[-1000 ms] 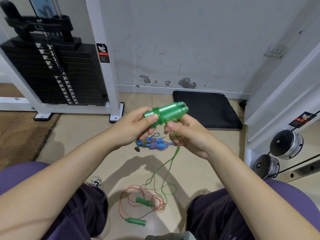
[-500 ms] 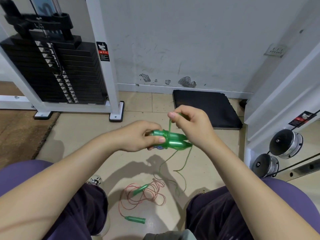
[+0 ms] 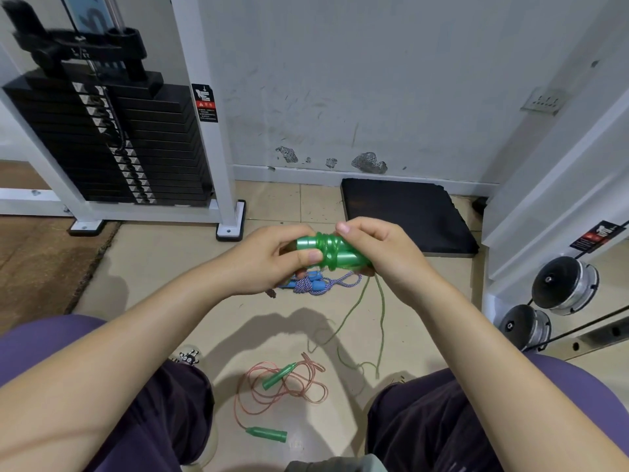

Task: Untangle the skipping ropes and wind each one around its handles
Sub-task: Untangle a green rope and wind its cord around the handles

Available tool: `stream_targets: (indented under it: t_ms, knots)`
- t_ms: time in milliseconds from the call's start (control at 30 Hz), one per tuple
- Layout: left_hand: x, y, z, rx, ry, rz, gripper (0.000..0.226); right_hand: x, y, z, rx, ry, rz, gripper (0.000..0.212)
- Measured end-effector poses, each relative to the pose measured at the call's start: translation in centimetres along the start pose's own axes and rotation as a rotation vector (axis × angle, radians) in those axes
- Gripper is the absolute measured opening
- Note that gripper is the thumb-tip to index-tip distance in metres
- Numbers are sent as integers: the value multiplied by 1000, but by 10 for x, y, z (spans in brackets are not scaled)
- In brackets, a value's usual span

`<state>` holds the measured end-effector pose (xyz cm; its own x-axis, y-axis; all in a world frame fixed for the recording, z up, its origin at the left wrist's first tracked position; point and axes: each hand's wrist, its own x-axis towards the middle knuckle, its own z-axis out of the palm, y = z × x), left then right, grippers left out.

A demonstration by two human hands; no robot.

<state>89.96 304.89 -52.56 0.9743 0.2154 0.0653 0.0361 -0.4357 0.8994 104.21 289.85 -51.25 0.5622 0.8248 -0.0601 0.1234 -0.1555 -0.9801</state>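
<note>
My left hand [image 3: 272, 260] grips the left end of two green handles [image 3: 328, 253] held side by side. Several turns of green rope wrap their middle. My right hand [image 3: 377, 253] is closed over the right end and the rope. The loose green rope [image 3: 381, 321] hangs from under it down to the floor between my knees. A pink rope with two green handles [image 3: 282, 386] lies loose on the floor near me. A blue-handled rope [image 3: 313, 284] sits wound up on the floor below my hands.
A black weight stack in a white frame [image 3: 136, 148] stands at the left. A black mat [image 3: 405, 216] lies by the wall. Weight plates [image 3: 561, 284] and a white frame are at the right. My knees flank the ropes.
Both hands have risen slightly and the handles have tilted. My right hand has come down from above onto the handles, and more green rope is wrapped around them.
</note>
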Motion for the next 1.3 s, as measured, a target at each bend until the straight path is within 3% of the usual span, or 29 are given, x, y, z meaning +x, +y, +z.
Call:
stream_targets:
  t_ms: [100,233,467,633,733,867,1000,1100,1167,1233,1300]
  knots:
    - [3,-1,0,-117,79,2,16,1,-1,1,134,-32,23,28]
    - [4,-3,2,-129,86,-6,16,2,3,3,291,-102,93,21]
    - [8,-1,3,-374,190,-54,22,2,8,6,273,-163,53,29]
    - [9,1,3,-585,188,-124,24,3,9,11,96,-172,19,35]
    - [11,0,1,-645,307,-147,23,1,13,21,-15,-176,-4,32]
    - [13,-7,2,-419,410,-154,21,0,13,32,-184,-99,-87,20]
    - [16,-12,3,-53,419,-158,14,3,14,25,-321,73,-91,24]
    - [17,-13,6,84,440,-186,16,2,16,26,-524,207,-217,16]
    - [17,-12,8,162,433,-204,16,2,17,27,-467,274,-253,6]
    - [15,-12,12,245,399,-204,17,2,17,28,-425,275,-240,21]
    - [14,-13,15,322,396,-183,22,4,18,27,-402,259,-200,19]
